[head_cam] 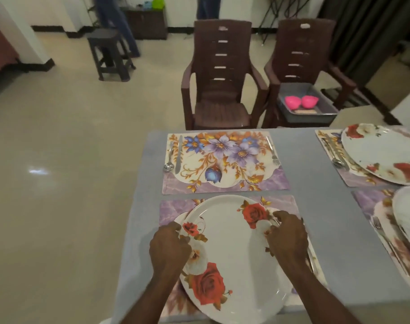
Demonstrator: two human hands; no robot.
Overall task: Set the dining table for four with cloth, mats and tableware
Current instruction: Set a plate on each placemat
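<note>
The left hand [170, 247] has its fingers curled over the left rim of the rose-patterned plate [232, 249], gripping it. The plate lies on the near placemat [173, 209], which rests on the grey tablecloth [316, 206]. Beyond the left hand, on the far side of the table, lies a second floral placemat [225, 164] with no plate on it; a spoon [169, 160] and a knife [178, 155] lie side by side along its left edge, and a fork [273, 152] lies along its right edge. The right hand [287, 239] has its fingers curled at the right rim of the same plate; whether it grips the rim or the cutlery [311, 258] partly hidden just beneath it cannot be determined. To the right of the right hand, well apart, two more plates are set: a far plate [381, 155] on its own mat, with cutlery just beside its left rim, and a near plate [407, 213] cut off by the frame edge. Beyond the table stand two brown chairs [222, 78]; the right one carries a tray [309, 106] holding two pink bowls [301, 101].
</note>
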